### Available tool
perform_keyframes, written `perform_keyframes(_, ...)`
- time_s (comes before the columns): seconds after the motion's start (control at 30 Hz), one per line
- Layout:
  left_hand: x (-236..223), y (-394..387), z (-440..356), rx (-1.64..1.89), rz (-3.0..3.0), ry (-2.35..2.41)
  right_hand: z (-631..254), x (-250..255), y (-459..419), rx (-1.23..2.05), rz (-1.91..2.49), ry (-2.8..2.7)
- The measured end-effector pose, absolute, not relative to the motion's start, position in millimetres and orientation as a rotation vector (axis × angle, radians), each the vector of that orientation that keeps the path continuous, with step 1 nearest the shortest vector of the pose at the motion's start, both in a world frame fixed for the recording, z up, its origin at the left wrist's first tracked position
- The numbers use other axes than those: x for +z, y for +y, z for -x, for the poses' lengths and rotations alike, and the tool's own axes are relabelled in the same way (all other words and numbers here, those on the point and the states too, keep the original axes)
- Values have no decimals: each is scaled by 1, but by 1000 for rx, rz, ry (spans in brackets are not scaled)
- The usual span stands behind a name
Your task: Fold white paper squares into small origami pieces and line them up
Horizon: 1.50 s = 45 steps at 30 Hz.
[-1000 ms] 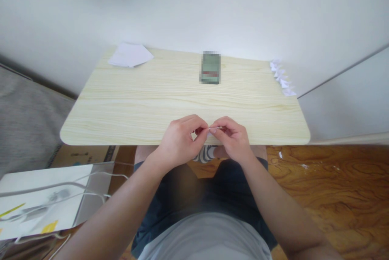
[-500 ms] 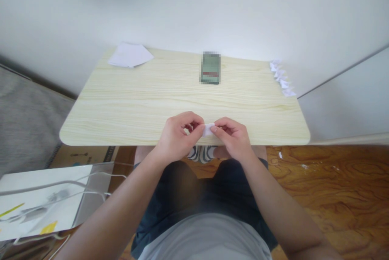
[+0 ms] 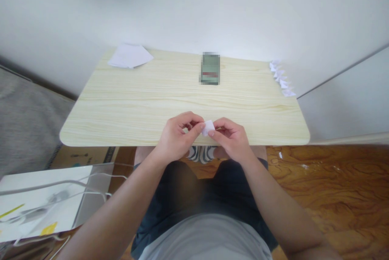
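Observation:
A small folded piece of white paper [image 3: 208, 127] is held between my two hands, just above the near edge of the pale wood-grain table [image 3: 170, 89]. My left hand [image 3: 181, 135] pinches its left side between thumb and fingers. At its lower right, the thumb of my right hand [image 3: 230, 136] presses on it, with the index finger behind the right edge. A fan of white paper sheets [image 3: 130, 55] lies at the table's far left corner. Along the far right edge stands a row of several small folded paper pieces [image 3: 282, 78].
A greenish blurred rectangular object [image 3: 210, 68] lies at the back middle of the table. To the lower left are a white box [image 3: 60, 199] with cables across it and a cardboard box [image 3: 82, 156]. White scraps [image 3: 280, 155] lie on the wooden floor.
The small paper has turned between my fingers and now shows more of its face. My right thumb has shifted slightly left and down along it. My left hand has barely moved.

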<state>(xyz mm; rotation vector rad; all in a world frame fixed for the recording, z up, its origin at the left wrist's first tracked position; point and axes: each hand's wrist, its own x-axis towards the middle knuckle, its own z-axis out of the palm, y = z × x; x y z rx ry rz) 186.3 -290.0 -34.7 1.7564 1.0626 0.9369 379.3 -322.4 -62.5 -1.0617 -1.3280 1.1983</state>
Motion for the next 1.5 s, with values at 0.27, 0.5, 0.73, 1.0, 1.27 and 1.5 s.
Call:
perform_keyframes(0.27,-43,-289,-185,975,-1702,1024,-380,-60,-323,1072,1133,-1353)
perform_keyframes(0.5,-43,-289,-184,987,-1723,1040,-380,-59,-323,1053,1149,-1344)
perform_keyframes(0.73,-43,-288,-184,957,-1753,1055,-380,-62,-322,1095,1124,-1274)
perform_keyframes(1.0,-51,-294,-186,1081,-1518,1041,-377,-67,-323,1208,1075,-1178)
perform_keyframes(1.27,-51,-295,-188,1114,-1499,988,-380,-63,-321,1235,1038,-1151)
perform_keyframes(1.5,-54,-295,-191,1093,-1436,1005,-382,-64,-319,1223,1083,-1179)
